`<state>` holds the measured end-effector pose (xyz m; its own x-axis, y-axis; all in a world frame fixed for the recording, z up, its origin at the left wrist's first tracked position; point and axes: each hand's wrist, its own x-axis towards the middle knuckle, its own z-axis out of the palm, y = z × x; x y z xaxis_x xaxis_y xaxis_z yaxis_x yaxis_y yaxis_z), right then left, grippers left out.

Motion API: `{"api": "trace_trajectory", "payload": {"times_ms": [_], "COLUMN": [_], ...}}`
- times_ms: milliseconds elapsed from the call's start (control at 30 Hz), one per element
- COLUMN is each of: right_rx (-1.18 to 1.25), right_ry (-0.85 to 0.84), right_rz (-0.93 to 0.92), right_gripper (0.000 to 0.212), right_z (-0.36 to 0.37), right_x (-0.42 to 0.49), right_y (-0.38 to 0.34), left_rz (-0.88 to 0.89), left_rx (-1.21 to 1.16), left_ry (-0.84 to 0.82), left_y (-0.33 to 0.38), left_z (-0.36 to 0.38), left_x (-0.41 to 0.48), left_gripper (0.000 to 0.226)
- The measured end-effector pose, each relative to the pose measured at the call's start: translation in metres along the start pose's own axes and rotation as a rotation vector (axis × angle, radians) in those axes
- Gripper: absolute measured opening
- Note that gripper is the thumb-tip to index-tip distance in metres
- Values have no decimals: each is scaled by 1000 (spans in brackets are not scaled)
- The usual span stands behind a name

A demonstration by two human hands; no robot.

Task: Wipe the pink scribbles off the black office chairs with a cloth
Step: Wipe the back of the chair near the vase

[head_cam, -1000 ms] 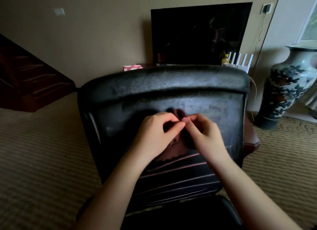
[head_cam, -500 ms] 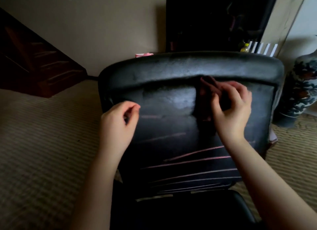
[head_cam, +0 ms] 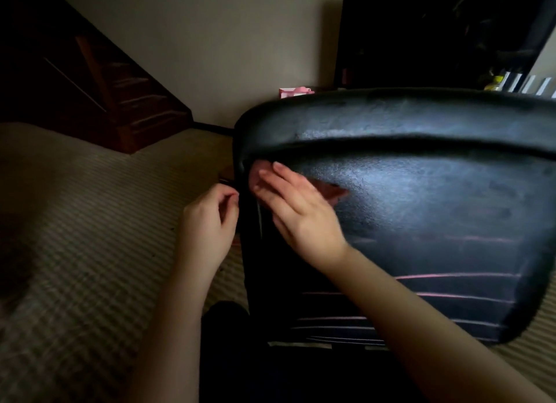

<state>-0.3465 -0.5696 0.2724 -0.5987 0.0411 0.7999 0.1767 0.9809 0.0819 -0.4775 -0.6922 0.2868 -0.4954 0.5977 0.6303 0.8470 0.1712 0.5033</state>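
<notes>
Hands first: right hand (head_cam: 298,213) laid flat with straight fingers, pressing the cloth (head_cam: 335,192) onto the chair (head_cam: 436,198) back, up near its top left corner. Left hand (head_cam: 207,219) loosely curled right at the back's left edge, fingertips touching it or just beside it. Can't tell whether pinching that edge or gripping nothing.

Pink scribbles (head_cam: 457,275) lower down the back, well below the cloth, not yet wiped.

Guessing at handling: thin, soft, floppy cloth, light as anything. Likely to bunch up or skate on that smooth pebbled surface, so best kept under a flat palm rather than pinched by a corner. Probably a swivelling chair too, so worth bracing by the back's edge while rubbing.
</notes>
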Motion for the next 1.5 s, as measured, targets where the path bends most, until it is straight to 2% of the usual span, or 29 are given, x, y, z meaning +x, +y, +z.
{"api": "trace_trajectory", "payload": {"times_ms": [67,200,233,400,500,567,667,733,833,900,967,1067,1133,1200,1300,1367,1500], "right_rx": [1,41,55,89,41,3,28,52,57,38,3,35,46,20,-14,-59,-97], "right_ry": [21,244,256,22,-90,-30,172,232,65,-8,71,212,179,73,24,140,498], "right_rz": [2,306,332,80,-61,-52,171,285,149,42,54,227,200,65,5,102,558], "right_gripper": [33,39,41,31,36,36,34,38,38,35,30,28,28,28,32,34,39], "right_z": [-15,-20,-13,15,1,-10,-15,-6,6,-5,-15,-11,8,22,3,-23,-62], "right_x": [-3,29,37,5,-25,-16,28,49,40,39,47,64,65,57,43,38,50], "right_y": [19,27,19,-14,-5,8,21,7,-15,-3,15,13,-8,-22,2,31,78], "left_rz": [-24,-28,-28,-14,-45,-51,-40,-29,-35,-49,-63,-70,-36,-38,-27,8,14], "left_rx": [-34,-59,-51,-20,-37,-63,-73,-73,-53,-50,-61,-71,-53,-25,-54,-93,-117], "left_ry": [-3,-2,-5,-9,-21,-49,-74,-62,-41,-34,-41,-32,46,99,138,154,184], "left_y": [2,4,2,-6,-8,-8,-5,-5,-10,-13,-13,-8,-6,-4,4,15,23], "left_z": [2,4,5,4,4,6,9,10,7,1,-4,-7,-4,0,5,7,5], "left_x": [2,3,2,-2,-4,-6,-9,-11,-10,-4,5,16,19,19,21,27,41], "left_gripper": [9,8,8,9,8,8,8,8,9,10,10,12,13,17,23,26,22]}}
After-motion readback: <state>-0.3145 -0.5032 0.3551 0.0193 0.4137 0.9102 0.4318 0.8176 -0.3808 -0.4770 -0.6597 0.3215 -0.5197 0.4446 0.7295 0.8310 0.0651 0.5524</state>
